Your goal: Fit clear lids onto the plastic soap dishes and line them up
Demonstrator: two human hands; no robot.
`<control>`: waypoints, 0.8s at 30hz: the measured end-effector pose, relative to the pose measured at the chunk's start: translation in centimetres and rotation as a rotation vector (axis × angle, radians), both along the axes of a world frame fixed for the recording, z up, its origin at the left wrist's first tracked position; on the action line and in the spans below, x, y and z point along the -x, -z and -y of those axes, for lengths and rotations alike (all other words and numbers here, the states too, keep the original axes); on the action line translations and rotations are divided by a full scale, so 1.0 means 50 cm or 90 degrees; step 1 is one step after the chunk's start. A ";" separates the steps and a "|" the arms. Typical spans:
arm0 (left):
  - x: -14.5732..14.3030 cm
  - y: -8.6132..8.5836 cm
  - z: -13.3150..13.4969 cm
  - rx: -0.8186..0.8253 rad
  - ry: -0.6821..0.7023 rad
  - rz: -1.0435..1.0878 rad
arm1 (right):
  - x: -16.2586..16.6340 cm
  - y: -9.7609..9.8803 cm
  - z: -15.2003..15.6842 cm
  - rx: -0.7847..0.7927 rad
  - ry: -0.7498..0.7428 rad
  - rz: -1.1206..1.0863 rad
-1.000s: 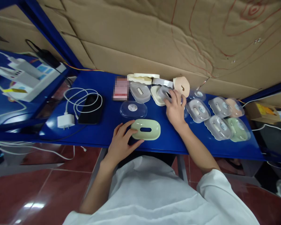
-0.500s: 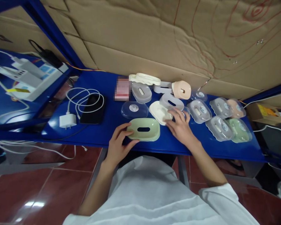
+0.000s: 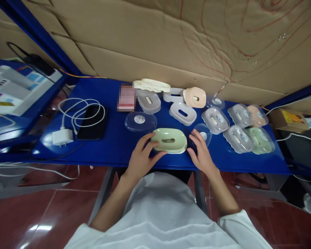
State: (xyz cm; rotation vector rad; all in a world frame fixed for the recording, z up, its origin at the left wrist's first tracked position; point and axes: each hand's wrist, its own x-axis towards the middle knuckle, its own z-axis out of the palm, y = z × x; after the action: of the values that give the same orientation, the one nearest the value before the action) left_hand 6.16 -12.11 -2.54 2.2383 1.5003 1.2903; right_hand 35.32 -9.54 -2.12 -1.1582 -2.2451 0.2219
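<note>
A pale green soap dish with an oval slot lies near the table's front edge. My left hand grips its left end, thumb at the front wall and fingers over the rim. A cream edge shows beneath the dish at its lower right. Beside the dish's right end, my right hand holds nothing, its fingers apart. Partly under that hand lies a clear lid with a round label. Behind the green dish sits a lilac-white slotted dish, and another clear lid lies to the left.
Several lidded dishes stand at the right. Cream pieces, a peach dish and a pink box are along the cardboard wall. A black phone, white cable and charger lie at the left.
The cream tray has left its place behind the green dish, and a cream edge now shows under the dish. My right hand has let go and come down beside the dish's right end.
</note>
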 end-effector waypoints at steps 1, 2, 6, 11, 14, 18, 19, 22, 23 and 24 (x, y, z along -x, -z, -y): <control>-0.008 0.002 -0.003 0.006 0.008 -0.007 | 0.002 -0.002 0.001 -0.010 -0.017 0.026; -0.014 0.003 -0.005 0.014 0.017 -0.018 | 0.005 -0.004 0.001 -0.022 -0.037 0.057; -0.012 0.003 -0.013 0.024 0.056 -0.128 | 0.016 0.001 0.001 -0.049 -0.074 0.134; 0.009 -0.005 -0.017 0.032 0.086 -0.229 | 0.019 0.003 0.001 -0.070 -0.081 0.172; 0.017 -0.004 -0.010 0.033 0.084 -0.225 | 0.014 -0.008 -0.003 -0.073 -0.099 0.187; 0.031 0.001 0.008 0.076 0.072 -0.156 | -0.001 -0.018 -0.008 -0.087 0.129 0.181; 0.036 0.002 0.012 0.095 0.072 -0.128 | -0.005 -0.017 -0.007 -0.078 0.221 0.178; 0.048 0.003 0.021 0.142 0.083 -0.048 | -0.019 -0.007 0.014 -0.020 0.391 0.161; 0.051 0.004 0.023 0.153 0.088 -0.028 | -0.025 -0.004 0.027 -0.001 0.398 0.155; 0.054 0.004 0.023 0.163 0.094 -0.012 | -0.032 -0.003 0.042 0.015 0.386 0.151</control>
State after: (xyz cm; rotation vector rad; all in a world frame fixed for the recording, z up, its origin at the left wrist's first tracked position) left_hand 3.48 -13.27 -2.74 2.1546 1.3871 0.9778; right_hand 36.93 -11.63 -1.96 -1.8903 -1.9661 -0.1419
